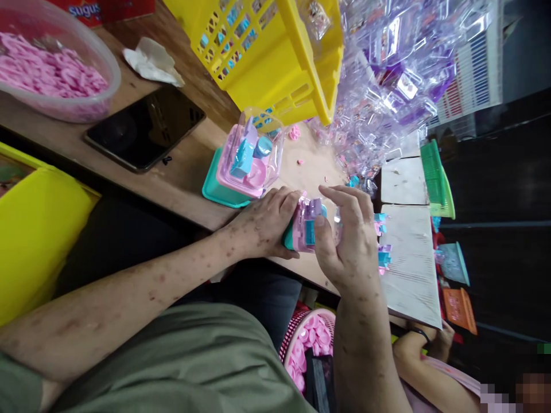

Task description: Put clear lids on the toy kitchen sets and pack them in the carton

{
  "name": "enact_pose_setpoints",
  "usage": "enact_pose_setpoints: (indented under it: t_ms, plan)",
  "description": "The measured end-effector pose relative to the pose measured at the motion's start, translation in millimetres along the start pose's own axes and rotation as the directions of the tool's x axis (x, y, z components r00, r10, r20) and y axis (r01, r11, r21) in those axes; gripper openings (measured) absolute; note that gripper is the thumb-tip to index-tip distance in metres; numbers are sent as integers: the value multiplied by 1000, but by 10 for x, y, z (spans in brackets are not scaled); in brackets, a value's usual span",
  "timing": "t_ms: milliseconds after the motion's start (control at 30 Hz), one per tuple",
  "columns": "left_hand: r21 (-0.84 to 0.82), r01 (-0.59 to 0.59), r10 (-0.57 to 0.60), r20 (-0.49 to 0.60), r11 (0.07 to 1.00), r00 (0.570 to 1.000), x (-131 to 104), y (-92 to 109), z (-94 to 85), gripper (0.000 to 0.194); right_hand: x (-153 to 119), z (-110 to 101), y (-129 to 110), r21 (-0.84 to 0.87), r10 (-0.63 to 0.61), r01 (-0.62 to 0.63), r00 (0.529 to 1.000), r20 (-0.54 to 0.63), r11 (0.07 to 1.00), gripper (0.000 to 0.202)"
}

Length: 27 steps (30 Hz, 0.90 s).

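Observation:
My left hand [273,221] is wrapped round the teal base of a small toy box [305,229] at the table's front edge. The box lies on its side and has a pink tray with purple and blue pieces under a clear plastic cover. My right hand [350,235] curves over that clear cover, thumb on the near side and fingers on the far side; part of the cover is hidden behind it. Just beyond my left hand stands a second toy box [228,178], with a teal base, pink tray, blue and purple pieces and a clear cover.
A yellow basket [275,74] and a heap of clear plastic covers [387,86] stand at the back. To the left are a black phone [146,129], crumpled tissue [152,62] and a tub of pink pieces [114,80]. A co-worker's arm [430,361] shows at right.

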<state>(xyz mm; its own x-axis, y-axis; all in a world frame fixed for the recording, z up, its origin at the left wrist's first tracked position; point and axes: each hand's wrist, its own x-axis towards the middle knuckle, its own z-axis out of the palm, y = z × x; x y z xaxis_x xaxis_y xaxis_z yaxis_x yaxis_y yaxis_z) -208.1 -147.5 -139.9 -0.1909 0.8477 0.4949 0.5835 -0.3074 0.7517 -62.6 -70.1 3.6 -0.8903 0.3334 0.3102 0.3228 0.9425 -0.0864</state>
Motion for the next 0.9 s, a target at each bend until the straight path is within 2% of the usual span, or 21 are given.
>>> enact_pose_setpoints:
  t_ms: [133, 267, 433, 633, 767, 900]
  plan:
    - [32, -6, 6, -6, 999, 1000, 5, -3, 31, 117, 10, -3, -57, -42, 14, -13, 1000, 14, 999, 44]
    - [46, -17, 16, 12, 999, 1000, 4, -2, 36, 121, -10, 14, -118, -56, 41, -41, 999, 10, 998, 55]
    - [72, -1, -1, 37, 997, 999, 12, 26, 5, 118, -7, 9, -83, -87, 51, -48, 998, 29, 995, 46]
    - [53, 8, -10, 54, 999, 998, 24, 43, -13, 124, 66, -69, -38, -127, 29, -17, 995, 95, 992, 40]
    - [76, 9, -15, 79, 997, 997, 34, 51, -23, 122, 135, -86, -68, -157, -2, 25, 990, 141, 987, 37]
    - [111, 33, -47, 122, 993, 991, 50, 79, -47, 115, 171, -67, -100, -150, 27, -4, 988, 153, 989, 36]
